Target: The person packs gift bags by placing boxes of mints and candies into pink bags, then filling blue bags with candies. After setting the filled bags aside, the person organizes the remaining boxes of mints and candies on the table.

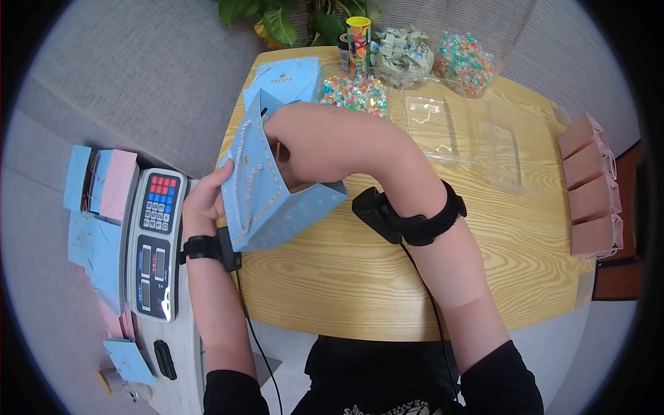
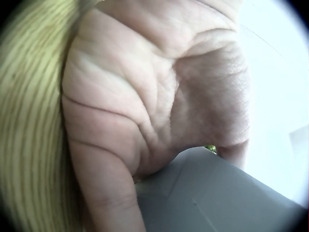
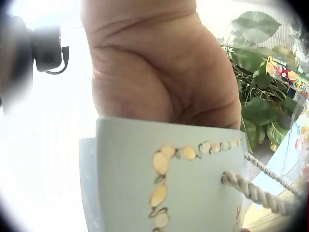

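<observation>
A light blue paper gift bag with white rope handles is tilted over the left part of the wooden table. My left hand grips it by its left side, the thumb lying on the outer face. In the left wrist view, the palm bends around the bag's grey-looking side. My right hand reaches in through the bag's mouth. The right wrist view has the heel of that hand dipping behind the patterned rim, so the fingers, and anything they hold, are hidden.
Behind the bag lie another blue gift bag and a heap of wrapped candies. A yellow-lidded canister, filled jars and clear plastic boxes stand further right. Pink bags line the right edge; a scale is at left.
</observation>
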Tool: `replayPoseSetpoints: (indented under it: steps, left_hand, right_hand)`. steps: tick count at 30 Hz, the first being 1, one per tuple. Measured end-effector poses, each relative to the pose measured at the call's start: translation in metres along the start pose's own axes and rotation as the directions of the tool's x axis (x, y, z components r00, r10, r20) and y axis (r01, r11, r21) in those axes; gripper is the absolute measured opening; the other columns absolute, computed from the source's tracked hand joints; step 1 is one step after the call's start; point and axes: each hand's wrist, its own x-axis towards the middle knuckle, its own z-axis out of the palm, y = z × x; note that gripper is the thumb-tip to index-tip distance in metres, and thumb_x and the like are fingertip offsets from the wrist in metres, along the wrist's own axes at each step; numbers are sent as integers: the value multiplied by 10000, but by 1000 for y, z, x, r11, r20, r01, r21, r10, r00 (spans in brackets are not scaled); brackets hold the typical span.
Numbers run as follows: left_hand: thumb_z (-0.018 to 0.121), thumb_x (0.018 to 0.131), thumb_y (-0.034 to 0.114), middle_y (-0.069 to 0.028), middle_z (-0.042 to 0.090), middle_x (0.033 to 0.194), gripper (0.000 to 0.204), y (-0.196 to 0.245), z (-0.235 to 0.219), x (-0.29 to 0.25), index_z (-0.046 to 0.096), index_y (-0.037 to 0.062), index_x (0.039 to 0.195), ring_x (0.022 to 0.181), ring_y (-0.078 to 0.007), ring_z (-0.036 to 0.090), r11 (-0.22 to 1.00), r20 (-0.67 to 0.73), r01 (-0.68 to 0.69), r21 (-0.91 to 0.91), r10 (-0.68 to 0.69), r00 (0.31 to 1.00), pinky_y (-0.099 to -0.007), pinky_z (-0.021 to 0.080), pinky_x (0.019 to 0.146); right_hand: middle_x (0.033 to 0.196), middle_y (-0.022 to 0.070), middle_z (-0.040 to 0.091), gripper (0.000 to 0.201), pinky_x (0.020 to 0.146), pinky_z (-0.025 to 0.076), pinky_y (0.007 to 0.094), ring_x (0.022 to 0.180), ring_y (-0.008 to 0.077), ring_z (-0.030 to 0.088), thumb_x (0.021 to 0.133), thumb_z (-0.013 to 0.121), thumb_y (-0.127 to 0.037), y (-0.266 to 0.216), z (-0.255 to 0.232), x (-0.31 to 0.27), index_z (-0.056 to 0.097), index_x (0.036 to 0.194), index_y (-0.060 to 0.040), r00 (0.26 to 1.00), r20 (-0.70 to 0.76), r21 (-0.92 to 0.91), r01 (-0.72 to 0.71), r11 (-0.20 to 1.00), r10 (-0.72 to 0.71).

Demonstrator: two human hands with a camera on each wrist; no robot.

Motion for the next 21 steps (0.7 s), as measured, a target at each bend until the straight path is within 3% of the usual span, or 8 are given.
replayPoseSetpoints:
  steps: [3,5,9,11,13,15,19,21]
  left_hand:
    - [638,902,229,-198,604,1201,540,0,1,0,439,-59,1313,1035,-255,648,999,-16,29,-14,-29,999,-353,551,879]
    - [641,900,223,-201,599,1207,551,-1,8,-4,426,-57,1323,1040,-253,647,1000,-53,8,0,-8,999,-349,554,873]
    - [639,902,230,-205,594,1213,563,1,8,-3,415,-64,1327,1045,-250,644,997,-79,26,69,-21,997,-346,558,868]
    - [643,900,229,-211,593,1210,567,2,4,-3,414,-72,1324,1041,-249,646,998,-61,40,51,-37,997,-344,561,866]
    - [643,900,223,-210,593,1209,563,2,6,-4,416,-76,1320,1038,-249,646,999,-68,22,40,-20,998,-346,561,867]
    - [644,899,217,-209,594,1209,559,1,13,-5,419,-81,1316,1036,-250,647,1000,-74,5,27,-3,997,-348,561,869]
    - [699,851,208,-190,635,1150,533,0,17,-4,495,-70,1257,982,-246,671,996,-184,-9,91,26,983,-351,573,826]
    - [704,845,198,-195,632,1153,542,0,16,-4,489,-73,1263,992,-249,668,996,-169,5,88,10,986,-351,571,831]
  right_hand:
    - [845,170,681,289,665,525,371,737,294,659,716,696,-73,15,12,8,659,994,2,994,90,82,57,995,-65]
    - [863,161,690,305,686,524,359,787,290,665,706,695,-70,26,30,17,658,1000,1,968,29,-21,251,968,-250]
    - [886,154,695,262,694,522,353,801,285,665,729,671,-57,25,26,16,667,986,-5,964,115,4,242,970,-241]
    - [877,128,697,235,686,519,334,783,248,666,777,670,-106,19,2,2,674,996,-22,989,78,49,120,992,-123]
    - [882,121,702,265,683,521,344,795,227,667,772,688,-246,37,-17,-6,708,956,-55,948,-167,160,296,942,-269]
    - [863,111,699,285,702,522,332,792,220,668,781,685,-266,42,-37,-21,707,976,-59,928,-356,200,187,962,-106]
    - [975,99,681,357,761,517,333,807,181,665,814,702,-293,80,-39,-20,670,1094,-73,885,-454,54,-88,995,103]
    - [1151,115,621,468,838,510,351,915,212,653,797,716,-344,92,-30,-16,623,1201,-128,896,-410,-220,-279,935,171]
